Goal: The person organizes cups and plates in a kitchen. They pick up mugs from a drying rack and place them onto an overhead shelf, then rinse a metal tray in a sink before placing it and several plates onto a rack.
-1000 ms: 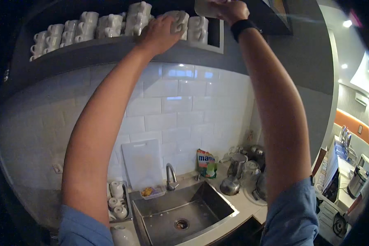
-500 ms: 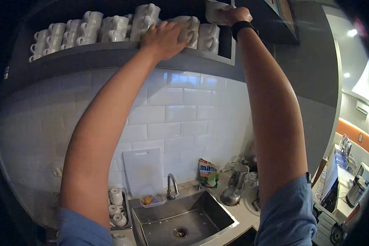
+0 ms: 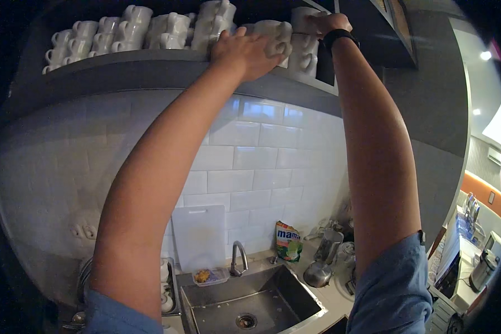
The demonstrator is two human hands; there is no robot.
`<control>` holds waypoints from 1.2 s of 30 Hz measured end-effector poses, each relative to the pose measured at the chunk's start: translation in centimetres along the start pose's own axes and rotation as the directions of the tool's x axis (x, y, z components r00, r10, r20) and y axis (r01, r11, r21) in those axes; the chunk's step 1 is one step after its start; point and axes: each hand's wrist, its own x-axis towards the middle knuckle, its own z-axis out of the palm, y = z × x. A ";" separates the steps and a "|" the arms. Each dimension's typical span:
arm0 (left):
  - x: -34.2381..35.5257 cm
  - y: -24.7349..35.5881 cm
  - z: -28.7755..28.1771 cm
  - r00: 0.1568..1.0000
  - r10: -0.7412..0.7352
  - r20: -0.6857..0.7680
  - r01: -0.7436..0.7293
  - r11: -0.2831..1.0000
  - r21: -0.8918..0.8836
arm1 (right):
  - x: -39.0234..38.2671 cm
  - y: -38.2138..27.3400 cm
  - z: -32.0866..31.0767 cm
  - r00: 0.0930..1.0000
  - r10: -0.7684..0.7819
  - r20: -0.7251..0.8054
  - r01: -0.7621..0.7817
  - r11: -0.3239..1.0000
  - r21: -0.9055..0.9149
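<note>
Stacked white mugs [image 3: 132, 28] line the dark shelf [image 3: 167, 69] above the sink. My right hand [image 3: 334, 24], with a black band on its wrist, grips a white mug [image 3: 304, 22] by its handle side. This mug is at the top of the right-end stack, over another white mug [image 3: 301, 51]. Farther left, my left hand [image 3: 244, 54] has its fingers spread, resting against a mug stack [image 3: 271, 34] at the shelf's front edge. Part of that stack is hidden behind the hand.
Below are a steel sink [image 3: 256, 300] with a curved tap [image 3: 238, 257], a white cutting board [image 3: 200, 236], a detergent pouch [image 3: 288, 242] and a dish rack [image 3: 175, 295] with cups. Metal pots [image 3: 318, 274] stand right of the sink. A dark cabinet [image 3: 389, 33] borders the shelf's right end.
The mug in my right hand has come down onto the right-end stack. My left hand stays against the mugs. The whole view has shifted slightly.
</note>
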 end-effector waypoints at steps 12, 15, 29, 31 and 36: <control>0.2 -0.3 0.6 0.997 0.018 -0.072 -0.016 0.999 0.030 | 5.7 1.2 3.6 0.978 -0.134 -0.157 0.076 0.941 -0.329; 0.5 0.3 0.4 0.998 0.010 -0.055 -0.009 1.000 0.019 | 6.1 1.6 3.5 0.974 -0.107 -0.200 0.033 0.938 -0.344; 0.6 -0.3 1.3 0.999 0.018 -0.032 -0.018 1.000 0.013 | 2.3 1.7 3.2 0.967 -0.243 -0.076 0.185 0.875 -0.448; 0.4 -0.1 1.1 1.000 0.008 -0.026 -0.007 1.000 0.028 | 1.6 1.6 2.6 0.986 -0.159 0.056 0.168 0.946 -0.277; 0.4 1.0 -0.4 0.998 0.008 0.067 -0.011 0.999 0.040 | 1.7 3.0 -0.4 0.962 -0.265 -0.059 0.261 0.963 -0.063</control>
